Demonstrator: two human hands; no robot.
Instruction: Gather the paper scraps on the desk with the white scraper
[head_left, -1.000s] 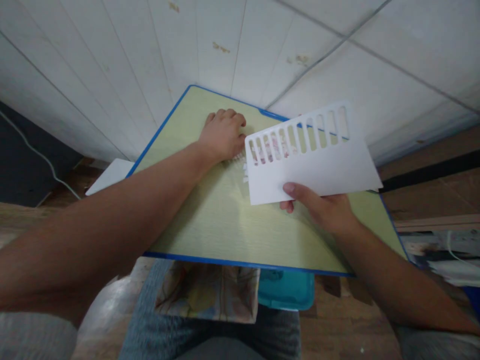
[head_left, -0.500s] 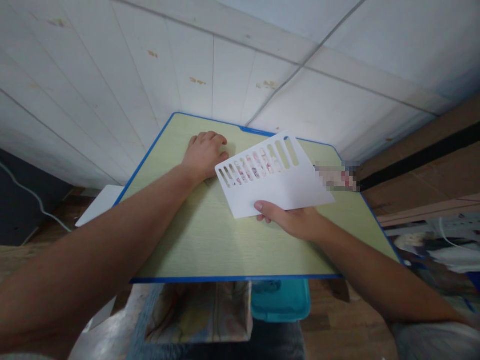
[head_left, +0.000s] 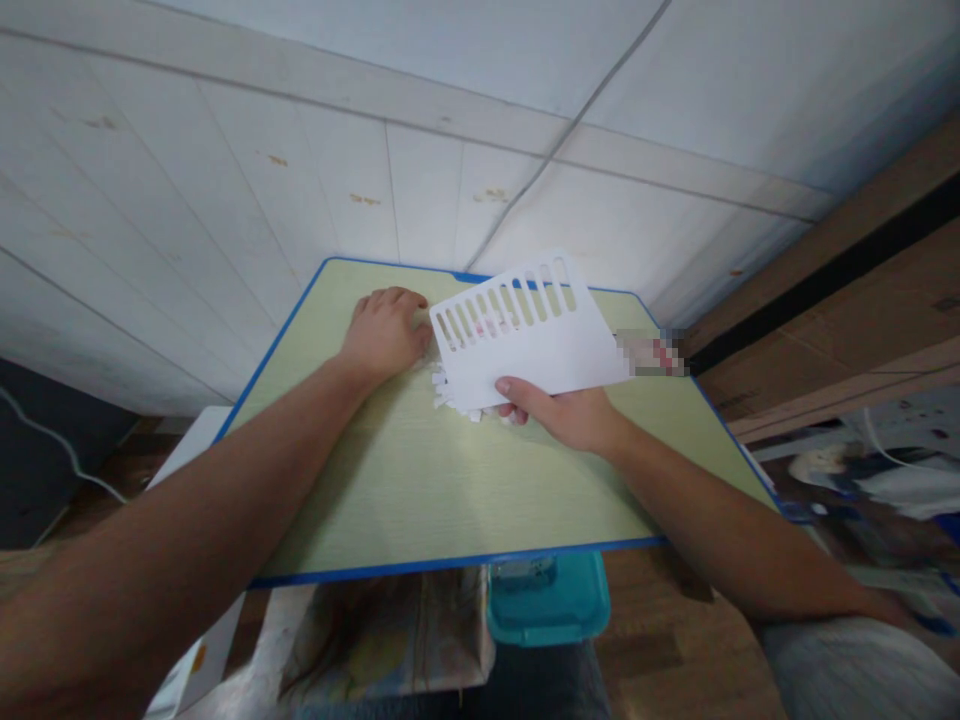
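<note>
My right hand [head_left: 566, 412] pinches the near edge of a white slotted card [head_left: 544, 362], thumb uppermost, over the middle of the table [head_left: 420, 500]. White paper scraps [head_left: 441, 386] show at the card's left end. Just left, my left hand [head_left: 386, 332] curls; whether it grips anything, I cannot tell.

Past the tabletop's [head_left: 390, 510] blue-rimmed far edge, I face a white panelled wall [head_left: 225, 200], its vertical seams marked by a few brownish patches (old scuffs or torn spots, I can't tell which). A grey cable [head_left: 551, 150] slants up it from that edge. Brown cardboard [head_left: 847, 320] with a black band stands beyond the far right corner; a dark panel [head_left: 52, 450] sits well off the left edge. Below my near edge runs wood-patterned floor [head_left: 660, 650], under soft, dim light.
</note>
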